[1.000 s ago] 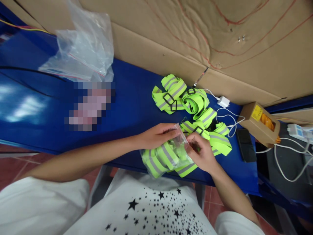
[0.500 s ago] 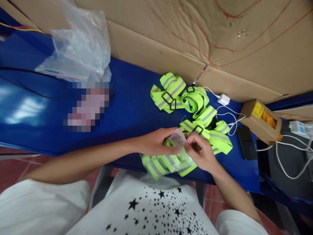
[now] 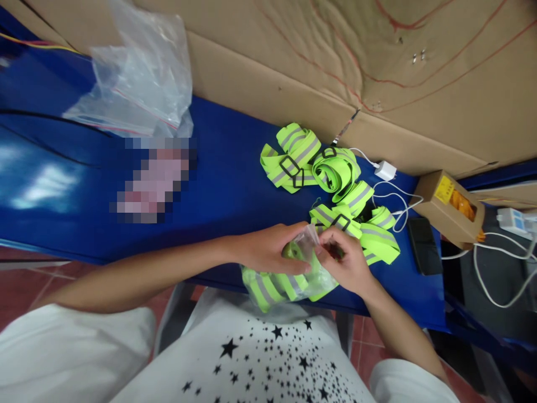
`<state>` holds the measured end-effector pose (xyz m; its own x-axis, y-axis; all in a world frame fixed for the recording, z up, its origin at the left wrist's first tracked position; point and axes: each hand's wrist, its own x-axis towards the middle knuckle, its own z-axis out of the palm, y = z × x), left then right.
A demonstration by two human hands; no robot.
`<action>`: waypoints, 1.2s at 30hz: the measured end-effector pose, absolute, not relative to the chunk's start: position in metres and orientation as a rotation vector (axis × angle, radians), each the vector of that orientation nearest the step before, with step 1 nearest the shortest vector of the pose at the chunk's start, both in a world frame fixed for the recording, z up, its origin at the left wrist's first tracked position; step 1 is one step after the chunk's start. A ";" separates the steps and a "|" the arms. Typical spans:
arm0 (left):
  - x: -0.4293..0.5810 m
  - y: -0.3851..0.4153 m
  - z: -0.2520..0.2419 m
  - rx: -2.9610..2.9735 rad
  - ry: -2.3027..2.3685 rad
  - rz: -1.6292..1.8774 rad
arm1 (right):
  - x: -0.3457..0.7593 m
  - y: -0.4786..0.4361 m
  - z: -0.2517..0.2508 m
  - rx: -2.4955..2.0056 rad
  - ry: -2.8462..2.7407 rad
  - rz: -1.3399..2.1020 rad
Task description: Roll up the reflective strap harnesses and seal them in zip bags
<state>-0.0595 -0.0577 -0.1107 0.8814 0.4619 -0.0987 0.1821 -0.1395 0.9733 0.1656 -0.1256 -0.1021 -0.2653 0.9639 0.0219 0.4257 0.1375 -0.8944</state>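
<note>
A clear plastic bag [image 3: 321, 274] with a neon-green reflective strap [image 3: 268, 288] inside lies at the front edge of the blue table. My left hand [image 3: 271, 249] is curled around the bag from the left, its thumb across the front. From the right, my right hand [image 3: 346, 260] pinches the bag's upper edge between thumb and fingers. Right behind my hands are more neon-green straps [image 3: 380, 240] with grey stripes and black buckles. Further back sit rolled green straps [image 3: 335, 170], touching one another. My palms hide part of the bag.
Clear zip bags [image 3: 145, 84] lie at the back left, near a pixelated pinkish patch. To the right are a black phone [image 3: 423, 246], a white charger [image 3: 385, 170] with its cable, and a small cardboard box [image 3: 444, 210]. A tall cardboard panel [image 3: 251, 73] stands along the table's back.
Both hands stay on the bag with almost the same grip. The left thumb has shifted slightly down along the bag. The whole view has moved a little.
</note>
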 end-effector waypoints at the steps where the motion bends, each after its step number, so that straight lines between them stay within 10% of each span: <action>1: -0.059 -0.058 -0.111 1.726 0.484 0.253 | 0.165 -0.126 -0.102 -1.342 -1.777 1.084; 36: -0.057 -0.051 -0.108 1.696 0.433 0.100 | 0.171 -0.132 -0.108 -1.319 -1.756 1.066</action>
